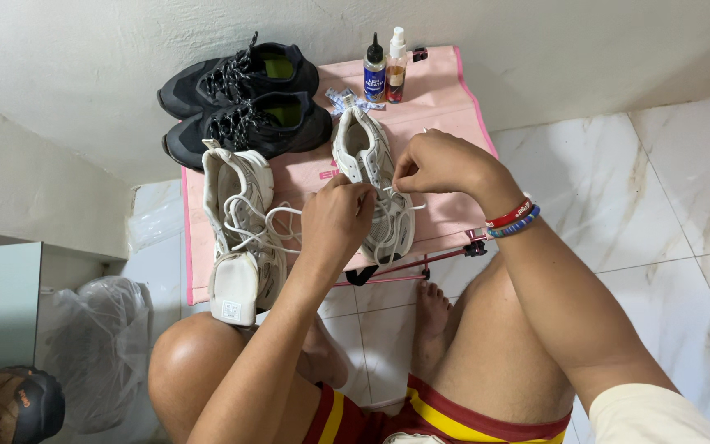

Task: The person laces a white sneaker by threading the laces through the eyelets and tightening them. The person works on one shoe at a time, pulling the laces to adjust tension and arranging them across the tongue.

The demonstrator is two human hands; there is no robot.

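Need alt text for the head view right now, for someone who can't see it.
Both hands, left and right, pinch the white lace of a white sneaker on a pink mat. Its mate lies alongside, with black sneakers and two small bottles behind.

Under the grip, the sneaker [371,181] and its lace [400,205] are white on a pink mat [445,99]. Beyond lie black shoes [244,103] with green insoles. The shorts [445,415] are red, striped yellow.
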